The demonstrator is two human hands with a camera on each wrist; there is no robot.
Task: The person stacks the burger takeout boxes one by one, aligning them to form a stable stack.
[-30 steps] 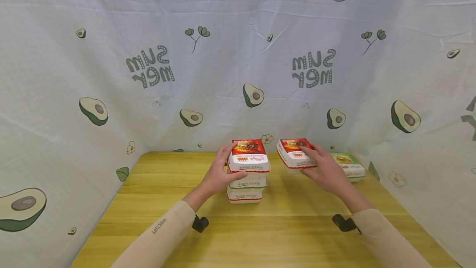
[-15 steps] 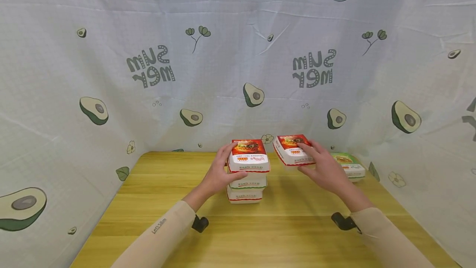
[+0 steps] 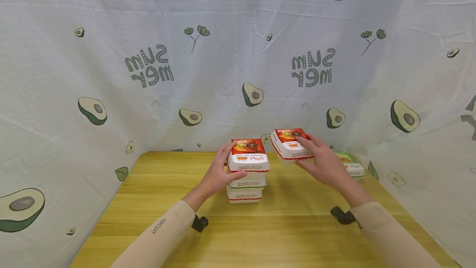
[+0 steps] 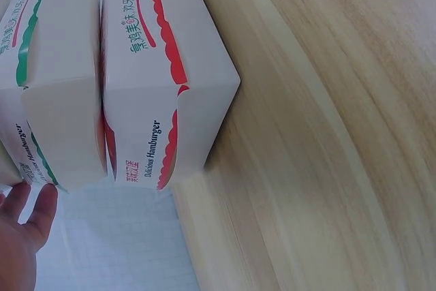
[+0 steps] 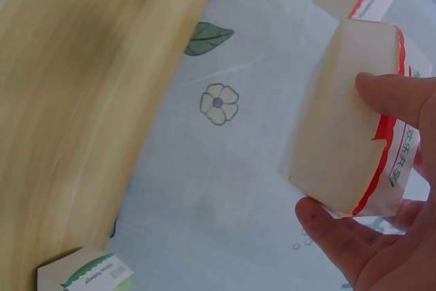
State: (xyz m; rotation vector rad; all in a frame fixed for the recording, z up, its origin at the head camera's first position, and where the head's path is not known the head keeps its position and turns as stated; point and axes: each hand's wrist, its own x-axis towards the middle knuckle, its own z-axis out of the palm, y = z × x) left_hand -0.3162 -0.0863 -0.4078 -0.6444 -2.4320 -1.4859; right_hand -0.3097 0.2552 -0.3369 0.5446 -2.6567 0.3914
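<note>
Three hamburger boxes stand stacked mid-table: a red-trimmed bottom box [image 3: 243,195], a green-trimmed middle box [image 3: 248,183] and a red-topped upper box [image 3: 248,158]. My left hand [image 3: 216,173] holds the upper box from the left, thumb along its lower front and fingers at its left side. In the left wrist view, fingertips [image 4: 44,202] reach the middle box's edge. To the right of the stack, my right hand [image 3: 325,164] grips another red-topped hamburger box [image 3: 290,146] in the air, slightly tilted. Thumb and fingers wrap its right end, as the right wrist view shows.
A green-topped hamburger box [image 3: 350,163] lies at the back right of the wooden table [image 3: 260,239], partly behind the right hand. Close behind the table hangs a printed cloth [image 3: 223,94], which continues along both sides.
My right hand has raised its hamburger box and brought it a little left, towards the stack's right side. The left hand and the stacked boxes stay in place.
</note>
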